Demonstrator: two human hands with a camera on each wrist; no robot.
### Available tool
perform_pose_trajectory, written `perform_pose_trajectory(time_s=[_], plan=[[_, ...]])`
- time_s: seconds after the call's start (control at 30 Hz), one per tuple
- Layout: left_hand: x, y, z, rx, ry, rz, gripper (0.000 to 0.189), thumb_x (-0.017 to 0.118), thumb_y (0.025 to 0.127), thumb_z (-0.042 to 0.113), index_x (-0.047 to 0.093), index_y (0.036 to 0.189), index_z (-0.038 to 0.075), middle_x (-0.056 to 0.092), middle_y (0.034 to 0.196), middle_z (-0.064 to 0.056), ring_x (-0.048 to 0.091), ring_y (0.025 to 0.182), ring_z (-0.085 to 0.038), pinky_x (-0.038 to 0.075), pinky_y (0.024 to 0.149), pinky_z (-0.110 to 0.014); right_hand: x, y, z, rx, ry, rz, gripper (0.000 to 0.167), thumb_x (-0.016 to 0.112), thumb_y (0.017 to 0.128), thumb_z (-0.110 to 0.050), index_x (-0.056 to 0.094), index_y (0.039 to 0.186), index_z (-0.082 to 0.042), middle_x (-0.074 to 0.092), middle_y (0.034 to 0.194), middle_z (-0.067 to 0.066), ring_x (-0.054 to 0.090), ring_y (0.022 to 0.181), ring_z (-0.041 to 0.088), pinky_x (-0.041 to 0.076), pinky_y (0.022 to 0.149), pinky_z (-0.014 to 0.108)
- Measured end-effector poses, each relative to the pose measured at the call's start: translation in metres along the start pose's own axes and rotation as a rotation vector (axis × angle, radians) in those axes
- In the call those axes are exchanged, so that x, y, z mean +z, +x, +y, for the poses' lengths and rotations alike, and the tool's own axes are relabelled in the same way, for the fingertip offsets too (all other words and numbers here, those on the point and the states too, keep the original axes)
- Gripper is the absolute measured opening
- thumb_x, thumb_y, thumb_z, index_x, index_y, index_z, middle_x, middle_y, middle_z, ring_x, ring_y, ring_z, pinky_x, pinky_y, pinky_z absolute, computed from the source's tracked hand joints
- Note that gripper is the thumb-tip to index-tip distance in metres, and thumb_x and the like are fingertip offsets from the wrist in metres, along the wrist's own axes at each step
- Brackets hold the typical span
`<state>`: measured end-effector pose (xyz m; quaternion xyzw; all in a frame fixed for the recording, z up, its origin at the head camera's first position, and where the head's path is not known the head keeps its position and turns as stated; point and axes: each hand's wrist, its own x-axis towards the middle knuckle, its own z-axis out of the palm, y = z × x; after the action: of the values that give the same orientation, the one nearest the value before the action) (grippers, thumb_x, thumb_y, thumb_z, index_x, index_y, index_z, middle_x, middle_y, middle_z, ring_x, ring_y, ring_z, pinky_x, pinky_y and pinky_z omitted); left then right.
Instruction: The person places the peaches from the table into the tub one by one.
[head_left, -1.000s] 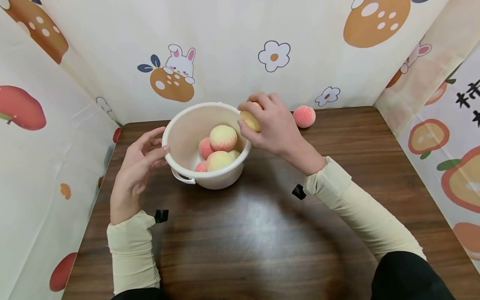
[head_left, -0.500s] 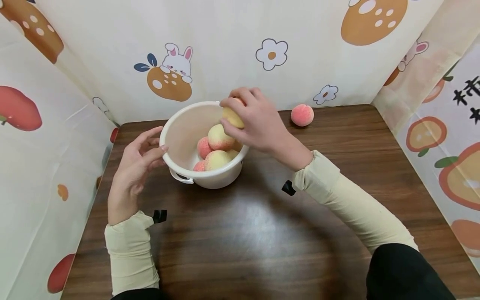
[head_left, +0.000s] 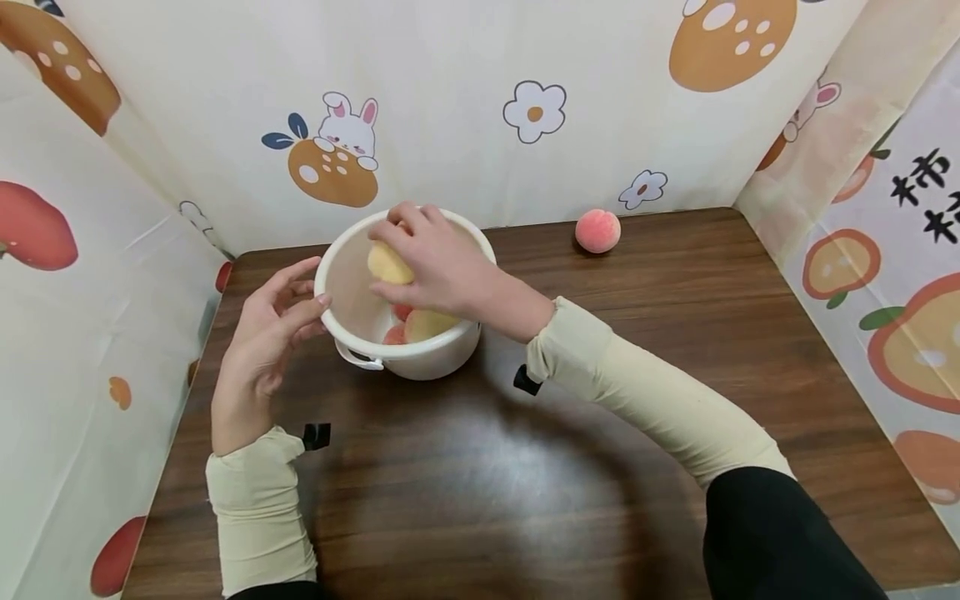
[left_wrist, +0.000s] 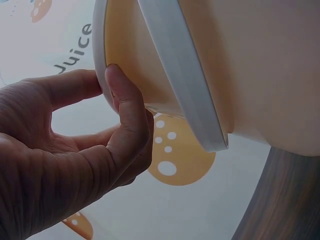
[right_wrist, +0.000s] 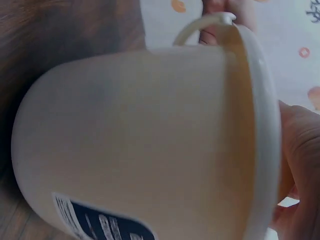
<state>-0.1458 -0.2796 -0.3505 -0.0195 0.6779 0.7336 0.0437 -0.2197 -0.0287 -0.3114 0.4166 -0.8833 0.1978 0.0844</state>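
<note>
A cream bucket (head_left: 431, 364) stands upright near the back of the table. My left hand (head_left: 258, 354) pinches its rim on the left side; the left wrist view has thumb and fingers on either side of that rim (left_wrist: 101, 50). Over the bucket's mouth, my right hand (head_left: 453, 271) grips a yellow peach (head_left: 388, 263). Below it lie several more peaches, among them a yellowish one (head_left: 427, 325), partly hidden by the hand. In the right wrist view the bucket wall (right_wrist: 140, 130) covers most of the right hand (right_wrist: 302, 155).
One pink peach (head_left: 597, 231) sits on the wooden table (head_left: 480, 492) at the back, right of the bucket. A white handle (head_left: 358, 358) hangs at the bucket's front left. Printed cloth walls (head_left: 450, 100) enclose the back and both sides.
My right hand has carried the yellow peach leftward from the bucket's right rim to over its mouth. The left hand keeps its hold on the rim.
</note>
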Motion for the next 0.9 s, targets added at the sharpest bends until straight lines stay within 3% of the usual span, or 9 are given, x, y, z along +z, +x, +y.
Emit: perform_pose_trajectory(time_s=[0.13, 0.3, 0.63, 0.9], plan=[[-0.001, 0.0, -0.002, 0.0, 0.001, 0.001, 0.062, 0.071, 0.098, 0.006, 0.046, 0.154, 0.007, 0.052, 0.119, -0.008, 0.071, 0.09, -0.011, 0.064, 0.071, -0.019, 0.012, 0.008, -0.009, -0.002, -0.023, -0.124, 0.069, 0.073, 0.093, -0.053, 0.053, 0.146, -0.013, 0.053, 0.137, 0.009, 0.051, 0.124, 0.029, 0.048, 0.106, 0.037], [-0.002, -0.001, -0.003, -0.009, 0.014, 0.001, 0.062, 0.071, 0.098, 0.006, 0.045, 0.155, 0.006, 0.052, 0.118, -0.008, 0.071, 0.09, -0.01, 0.064, 0.071, -0.02, 0.023, 0.013, -0.014, 0.004, -0.006, -0.226, 0.068, 0.076, 0.091, -0.052, 0.055, 0.143, -0.013, 0.054, 0.13, 0.007, 0.052, 0.118, 0.025, 0.049, 0.101, 0.033], [-0.001, -0.001, -0.001, -0.008, 0.02, -0.007, 0.061, 0.07, 0.098, 0.006, 0.045, 0.154, 0.006, 0.052, 0.119, -0.008, 0.072, 0.089, -0.008, 0.064, 0.072, -0.02, 0.032, 0.025, -0.021, -0.022, -0.043, -0.316, 0.072, 0.078, 0.09, -0.054, 0.053, 0.146, -0.016, 0.059, 0.137, -0.001, 0.061, 0.115, 0.021, 0.046, 0.109, 0.035], [-0.001, -0.001, 0.0, -0.019, 0.034, 0.002, 0.062, 0.071, 0.098, 0.008, 0.045, 0.155, 0.008, 0.051, 0.12, -0.008, 0.071, 0.091, -0.009, 0.064, 0.072, -0.02, 0.042, 0.028, -0.026, 0.076, -0.03, -0.367, 0.079, 0.078, 0.089, -0.054, 0.041, 0.143, -0.011, 0.053, 0.127, 0.004, 0.058, 0.111, 0.02, 0.056, 0.093, 0.034]])
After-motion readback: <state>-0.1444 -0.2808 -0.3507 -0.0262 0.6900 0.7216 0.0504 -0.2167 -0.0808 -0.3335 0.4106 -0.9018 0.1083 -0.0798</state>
